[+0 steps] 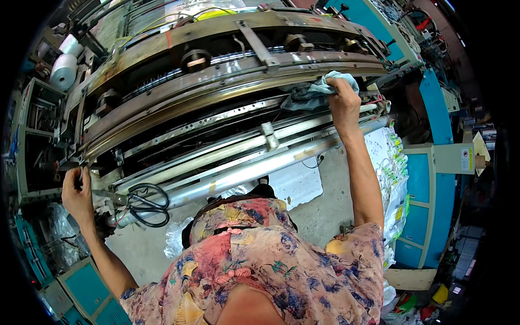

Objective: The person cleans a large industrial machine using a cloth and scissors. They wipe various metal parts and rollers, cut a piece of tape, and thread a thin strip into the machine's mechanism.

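My right hand (345,107) is closed on a light blue-grey rag (310,96), held against the long brass-coloured bar (216,97) near its right end. Part of the cloth drapes down toward the dark gap below the bar. At the bar's left end, my left hand (77,196) has its fingers curled in a pinch by the machine frame; what they hold, if anything, is hidden. A pair of scissors with black handles (147,206) lies close by that hand, at the left end of a silver roller (233,181).
The machine (254,46) stretches across in front of me, with rails and rollers. White thread or film rolls (63,71) stand at the far left. Stacked plastic packages (391,184) lie to the right, beside a blue cabinet (417,203). Clear plastic (175,238) lies on the floor.
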